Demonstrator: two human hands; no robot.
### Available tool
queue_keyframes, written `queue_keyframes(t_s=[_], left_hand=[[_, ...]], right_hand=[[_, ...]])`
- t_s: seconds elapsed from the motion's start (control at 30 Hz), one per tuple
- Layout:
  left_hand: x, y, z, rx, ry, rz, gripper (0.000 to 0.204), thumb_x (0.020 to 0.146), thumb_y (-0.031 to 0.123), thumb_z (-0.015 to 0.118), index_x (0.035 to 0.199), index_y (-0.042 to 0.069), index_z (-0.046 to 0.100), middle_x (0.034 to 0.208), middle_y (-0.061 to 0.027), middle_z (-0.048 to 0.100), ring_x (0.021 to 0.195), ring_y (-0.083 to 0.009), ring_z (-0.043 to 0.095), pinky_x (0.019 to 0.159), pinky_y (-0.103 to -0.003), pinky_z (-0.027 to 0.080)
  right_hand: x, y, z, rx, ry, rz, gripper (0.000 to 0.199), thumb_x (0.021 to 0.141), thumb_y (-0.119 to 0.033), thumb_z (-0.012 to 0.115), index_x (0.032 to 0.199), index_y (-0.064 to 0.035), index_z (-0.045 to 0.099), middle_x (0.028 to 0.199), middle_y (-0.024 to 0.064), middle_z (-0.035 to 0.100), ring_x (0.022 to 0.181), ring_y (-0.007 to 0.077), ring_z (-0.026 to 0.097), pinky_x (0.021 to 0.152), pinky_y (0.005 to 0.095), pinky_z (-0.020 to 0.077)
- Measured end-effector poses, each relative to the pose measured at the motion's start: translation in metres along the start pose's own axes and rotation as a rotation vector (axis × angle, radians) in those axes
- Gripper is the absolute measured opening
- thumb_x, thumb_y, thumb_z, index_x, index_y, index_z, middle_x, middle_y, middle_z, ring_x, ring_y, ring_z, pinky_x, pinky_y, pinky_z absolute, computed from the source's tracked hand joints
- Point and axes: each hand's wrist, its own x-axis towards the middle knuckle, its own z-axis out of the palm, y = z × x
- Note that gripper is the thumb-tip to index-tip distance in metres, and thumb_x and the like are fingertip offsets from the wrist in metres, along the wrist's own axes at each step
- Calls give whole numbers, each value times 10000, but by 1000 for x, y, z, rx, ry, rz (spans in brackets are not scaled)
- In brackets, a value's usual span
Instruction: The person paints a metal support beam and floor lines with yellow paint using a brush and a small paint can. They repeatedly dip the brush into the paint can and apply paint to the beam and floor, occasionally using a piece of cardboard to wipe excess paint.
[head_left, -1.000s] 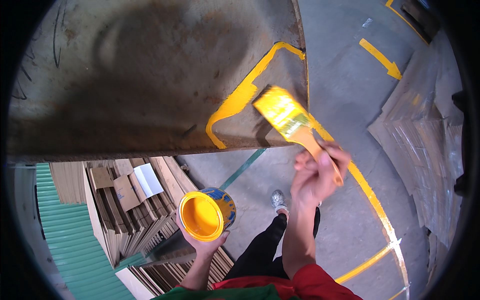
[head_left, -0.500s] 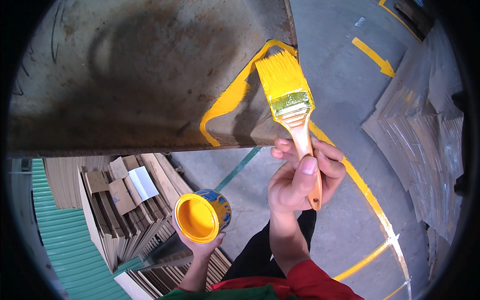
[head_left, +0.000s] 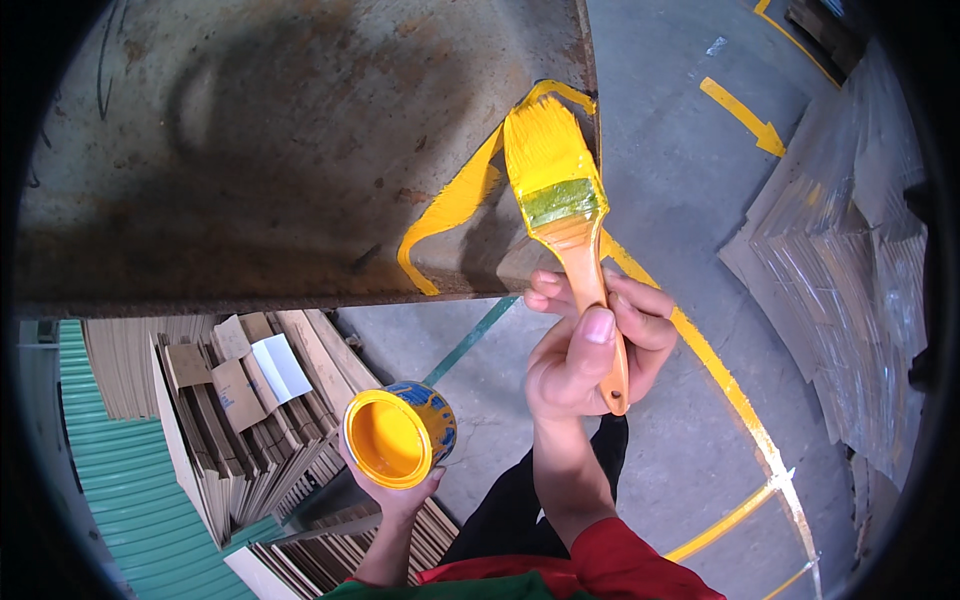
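Observation:
My right hand [head_left: 585, 350] pinches the wooden handle of a wide paintbrush [head_left: 562, 205] between thumb and fingers. Its bristles are loaded with yellow paint and lie over the corner of a rusty metal plate [head_left: 330, 130]; whether they press on it I cannot tell. A band of wet yellow paint [head_left: 455, 205] runs slanting across that corner, from the lower edge up to the right edge. Low on the left, my left hand [head_left: 398, 493] is wrapped round an open paint can [head_left: 390, 440], tilted toward me, with yellow paint inside and smears on its blue side.
Stacks of flattened cardboard [head_left: 235, 430] stand below the plate on the left, beside green corrugated sheeting [head_left: 125, 490]. On the right is a plastic-wrapped cardboard stack [head_left: 840, 260]. The grey floor [head_left: 680, 420] carries yellow lines and a yellow arrow [head_left: 745, 117].
The brush and my right hand have shifted slightly left, the bristles swinging along the painted band. The can has moved a little left and down with my left hand.

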Motion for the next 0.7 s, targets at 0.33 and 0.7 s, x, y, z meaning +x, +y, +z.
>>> queue_keyframes(t_s=[0.33,0.7], left_hand=[[1,-4,0,24,-3,26,1268,605,448,977,1571,29,272,1485,-121,439,1399,-273,457,1194,-469,363],[-1,-3,-2,3,-10,-3,1272,608,423,978,1579,41,251,1501,-117,416,1413,-275,435,1204,-470,347]], right_hand=[[-24,-12,-10,23,-120,86,227,1015,-96,586,1120,29,428,1123,209,487,731,357,751,620,420,685],[-8,-13,-7,79,36,130,246,999,-136,620,1152,-13,471,1142,183,517,753,380,749,553,375,656]])
